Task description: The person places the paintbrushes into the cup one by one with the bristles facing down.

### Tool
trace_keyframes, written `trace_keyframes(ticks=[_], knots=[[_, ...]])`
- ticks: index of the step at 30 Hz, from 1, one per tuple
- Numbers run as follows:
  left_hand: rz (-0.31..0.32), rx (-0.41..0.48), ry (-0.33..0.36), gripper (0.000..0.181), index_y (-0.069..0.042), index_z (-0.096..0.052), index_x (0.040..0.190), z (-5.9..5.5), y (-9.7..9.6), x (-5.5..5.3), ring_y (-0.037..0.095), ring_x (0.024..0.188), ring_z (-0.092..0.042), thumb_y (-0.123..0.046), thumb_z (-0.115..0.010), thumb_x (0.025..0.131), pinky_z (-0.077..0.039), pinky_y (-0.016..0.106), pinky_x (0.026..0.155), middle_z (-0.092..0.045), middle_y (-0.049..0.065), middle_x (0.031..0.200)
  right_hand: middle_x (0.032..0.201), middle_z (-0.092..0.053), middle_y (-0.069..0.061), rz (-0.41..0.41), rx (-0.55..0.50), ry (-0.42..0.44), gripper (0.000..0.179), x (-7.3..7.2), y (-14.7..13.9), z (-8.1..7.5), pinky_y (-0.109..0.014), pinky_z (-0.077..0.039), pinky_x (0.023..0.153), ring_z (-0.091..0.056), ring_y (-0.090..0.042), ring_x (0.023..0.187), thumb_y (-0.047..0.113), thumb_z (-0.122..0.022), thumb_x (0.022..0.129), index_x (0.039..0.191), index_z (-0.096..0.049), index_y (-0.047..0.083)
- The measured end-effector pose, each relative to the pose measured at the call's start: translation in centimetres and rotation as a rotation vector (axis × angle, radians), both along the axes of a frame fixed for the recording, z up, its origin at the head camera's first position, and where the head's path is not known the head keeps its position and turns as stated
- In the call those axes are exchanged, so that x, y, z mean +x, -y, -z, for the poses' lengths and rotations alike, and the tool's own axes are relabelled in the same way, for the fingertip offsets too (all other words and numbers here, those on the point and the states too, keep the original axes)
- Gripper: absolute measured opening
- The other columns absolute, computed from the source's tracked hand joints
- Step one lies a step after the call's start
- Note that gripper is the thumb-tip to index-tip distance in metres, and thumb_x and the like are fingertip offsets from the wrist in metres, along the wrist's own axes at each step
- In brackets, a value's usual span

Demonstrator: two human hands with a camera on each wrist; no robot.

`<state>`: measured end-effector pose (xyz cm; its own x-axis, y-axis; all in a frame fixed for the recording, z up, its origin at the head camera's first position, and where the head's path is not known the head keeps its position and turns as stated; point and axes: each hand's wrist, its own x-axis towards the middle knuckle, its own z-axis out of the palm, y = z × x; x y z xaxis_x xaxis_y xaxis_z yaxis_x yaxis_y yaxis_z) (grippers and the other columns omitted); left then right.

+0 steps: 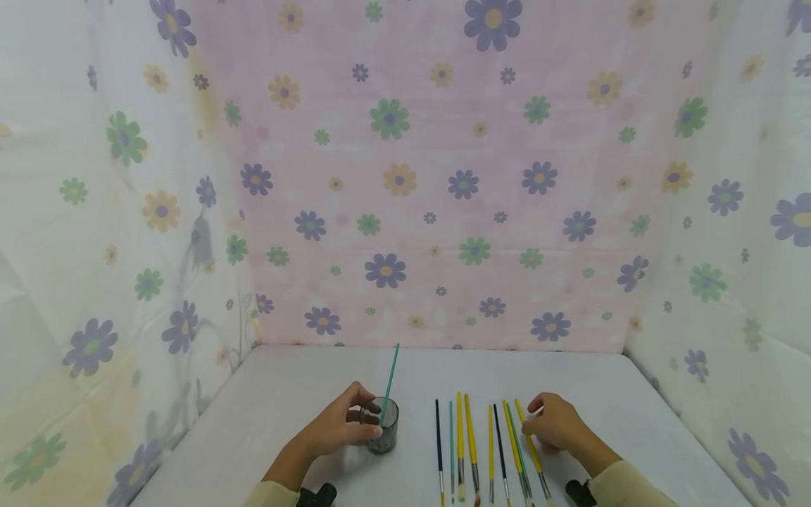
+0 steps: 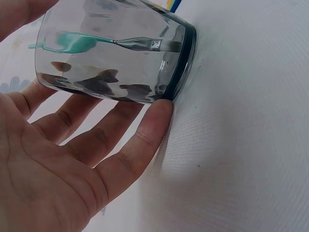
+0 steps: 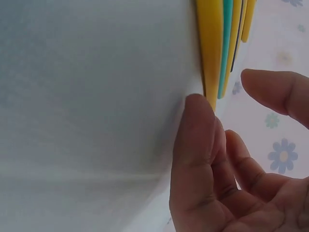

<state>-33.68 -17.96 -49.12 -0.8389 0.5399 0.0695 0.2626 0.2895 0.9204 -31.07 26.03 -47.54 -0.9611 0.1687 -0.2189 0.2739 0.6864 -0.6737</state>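
Observation:
My left hand point(image 1: 338, 426) grips a smoky clear drinking glass point(image 1: 386, 438), fingers along one side and the thumb at the other. A teal-handled paintbrush point(image 1: 392, 373) leans inside that glass; its bristles point(image 2: 171, 46) are at the bottom in the left wrist view. On the right, my right hand point(image 1: 557, 426) is at the handle of the outermost yellow paintbrush point(image 1: 527, 438). Its fingertips are right beside the handle end, and the thumb point(image 3: 273, 92) stands apart from them. More handles, yellow and teal point(image 3: 225, 43), lie just past that brush.
Several paintbrushes with yellow, teal and dark handles lie in a row on the white table point(image 1: 304, 380), bristles toward me. Among them is a dark-handled brush point(image 1: 438, 436) at the row's left end. A flower-patterned curtain point(image 1: 437, 155) encloses the table's back and sides.

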Motion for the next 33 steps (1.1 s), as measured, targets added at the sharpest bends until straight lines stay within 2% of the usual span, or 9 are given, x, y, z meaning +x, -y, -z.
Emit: trace_keyframes(ticks=[9, 20, 28, 33], knots=[[0.002, 0.012, 0.014, 0.059, 0.000, -0.041, 0.136, 0.32, 0.15, 0.09, 0.032, 0.119, -0.064, -0.024, -0.076, 0.095, -0.063, 0.041, 0.082, -0.057, 0.019, 0.135, 0.091, -0.061, -0.010, -0.005, 0.039, 0.060, 0.042, 0.13, -0.13, 0.03, -0.027, -0.053, 0.052, -0.061, -0.019, 0.065, 0.016, -0.087, 0.077, 0.107, -0.060, 0.002], [0.002, 0.005, 0.001, 0.059, 0.000, -0.042, 0.136, 0.08, 0.08, -0.05, 0.032, 0.118, -0.065, -0.024, -0.076, 0.094, -0.063, 0.039, 0.081, -0.059, 0.019, 0.134, 0.086, -0.064, -0.007, -0.024, 0.050, 0.036, 0.036, 0.32, 0.04, 0.05, -0.026, -0.053, 0.050, -0.061, -0.018, 0.063, 0.012, -0.088, 0.074, 0.098, -0.061, 0.005], [0.005, 0.009, -0.003, 0.057, -0.001, -0.042, 0.135, -0.01, 0.02, -0.09, 0.031, 0.117, -0.066, -0.023, -0.075, 0.095, -0.063, 0.039, 0.081, -0.058, 0.020, 0.134, 0.088, -0.064, -0.010, -0.027, 0.037, 0.019, 0.038, 0.45, 0.37, -0.11, -0.027, -0.056, 0.052, -0.065, -0.018, 0.063, 0.006, -0.089, 0.072, 0.098, -0.061, 0.002], [0.001, 0.008, 0.003, 0.058, -0.001, -0.042, 0.136, 0.05, 0.04, -0.03, 0.031, 0.118, -0.065, -0.024, -0.076, 0.094, -0.063, 0.040, 0.082, -0.058, 0.019, 0.134, 0.087, -0.062, -0.011, -0.019, 0.032, 0.039, 0.037, 0.21, 0.38, 0.08, -0.029, -0.058, 0.053, -0.066, -0.020, 0.066, 0.005, -0.087, 0.073, 0.099, -0.062, 0.001]])
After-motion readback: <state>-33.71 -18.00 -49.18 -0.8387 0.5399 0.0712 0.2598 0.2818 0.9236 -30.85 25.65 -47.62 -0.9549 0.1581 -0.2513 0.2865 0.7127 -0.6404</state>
